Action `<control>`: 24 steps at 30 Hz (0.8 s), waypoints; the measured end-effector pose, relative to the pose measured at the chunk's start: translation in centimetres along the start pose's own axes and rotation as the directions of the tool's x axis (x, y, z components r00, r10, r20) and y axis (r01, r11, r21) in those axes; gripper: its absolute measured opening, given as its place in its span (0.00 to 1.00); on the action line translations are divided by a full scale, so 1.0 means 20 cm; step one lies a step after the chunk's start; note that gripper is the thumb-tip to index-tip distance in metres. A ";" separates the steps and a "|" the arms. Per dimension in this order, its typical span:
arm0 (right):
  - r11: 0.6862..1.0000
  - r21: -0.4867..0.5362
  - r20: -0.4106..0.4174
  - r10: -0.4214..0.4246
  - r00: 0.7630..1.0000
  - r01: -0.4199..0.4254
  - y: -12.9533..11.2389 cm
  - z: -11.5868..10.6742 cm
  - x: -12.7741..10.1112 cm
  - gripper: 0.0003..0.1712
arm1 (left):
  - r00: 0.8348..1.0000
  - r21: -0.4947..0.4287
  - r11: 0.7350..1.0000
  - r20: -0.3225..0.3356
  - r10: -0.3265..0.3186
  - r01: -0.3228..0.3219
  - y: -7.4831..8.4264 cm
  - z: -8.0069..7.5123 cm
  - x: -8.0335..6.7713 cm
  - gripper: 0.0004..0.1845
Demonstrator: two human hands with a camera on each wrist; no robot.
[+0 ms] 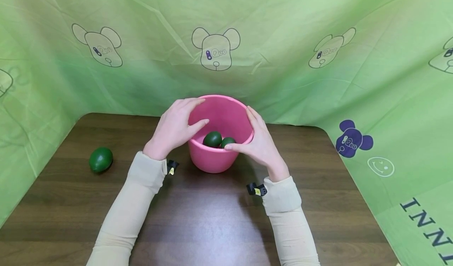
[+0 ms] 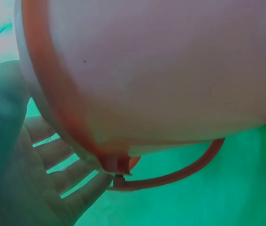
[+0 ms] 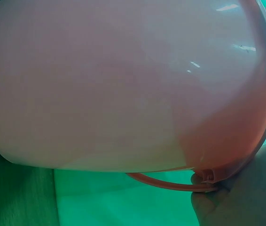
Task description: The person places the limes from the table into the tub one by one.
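A pink bucket (image 1: 213, 162) stands on the table between both hands, with two dark green oval fruits (image 1: 212, 139) visible at its bottom. My left hand (image 1: 175, 125) lies over the bucket's left rim, fingers fairly straight, thumb over the opening. In the left wrist view, the fingers (image 2: 58, 160) reach past the rim near the handle joint. My right hand (image 1: 260, 142) grips the right rim, its thumb on the front edge and its fingers at the side. The bucket handle (image 3: 170, 186) hangs on the far side, near the right fingertips (image 3: 201, 201). Another green fruit (image 1: 101, 159) lies at the left.
The brown wooden table (image 1: 198, 226) reaches back to a green printed curtain (image 1: 155, 73), which hangs behind and along both sides. Small black wrist cameras (image 1: 256, 189) sit at the sleeve cuffs, close above the table.
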State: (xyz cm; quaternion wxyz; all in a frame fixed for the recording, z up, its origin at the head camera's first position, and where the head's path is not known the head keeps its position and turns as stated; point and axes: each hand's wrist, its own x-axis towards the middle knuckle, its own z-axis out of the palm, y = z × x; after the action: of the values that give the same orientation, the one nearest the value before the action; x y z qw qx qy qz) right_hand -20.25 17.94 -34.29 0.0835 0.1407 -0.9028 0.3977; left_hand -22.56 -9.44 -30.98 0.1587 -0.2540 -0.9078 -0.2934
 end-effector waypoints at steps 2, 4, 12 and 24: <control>1.000 -0.001 -0.003 -0.002 1.000 0.002 0.00 0.00 0.00 0.72 | 1.000 -0.004 1.000 -0.013 -0.002 0.002 -0.01 -0.01 -0.01 0.34; 1.000 -0.002 -0.006 -0.004 1.000 0.004 0.00 0.00 0.00 0.72 | 1.000 -0.009 1.000 -0.023 -0.005 0.005 -0.01 -0.01 -0.01 0.34; 1.000 -0.002 -0.006 0.000 1.000 0.000 0.00 0.00 0.00 0.72 | 0.999 -0.010 1.000 -0.052 -0.006 0.005 -0.04 -0.04 -0.04 0.34; 1.000 0.000 -0.012 -0.006 1.000 0.006 0.00 0.01 0.00 0.72 | 0.996 -0.023 0.998 -0.055 -0.065 0.064 -0.07 -0.08 -0.09 0.37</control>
State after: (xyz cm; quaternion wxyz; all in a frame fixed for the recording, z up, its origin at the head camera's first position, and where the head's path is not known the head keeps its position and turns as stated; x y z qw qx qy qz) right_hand -20.33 17.88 -34.37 0.0899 0.1411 -0.9018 0.3984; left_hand -21.72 -12.05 -31.13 0.1716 -0.2180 -0.9076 -0.3152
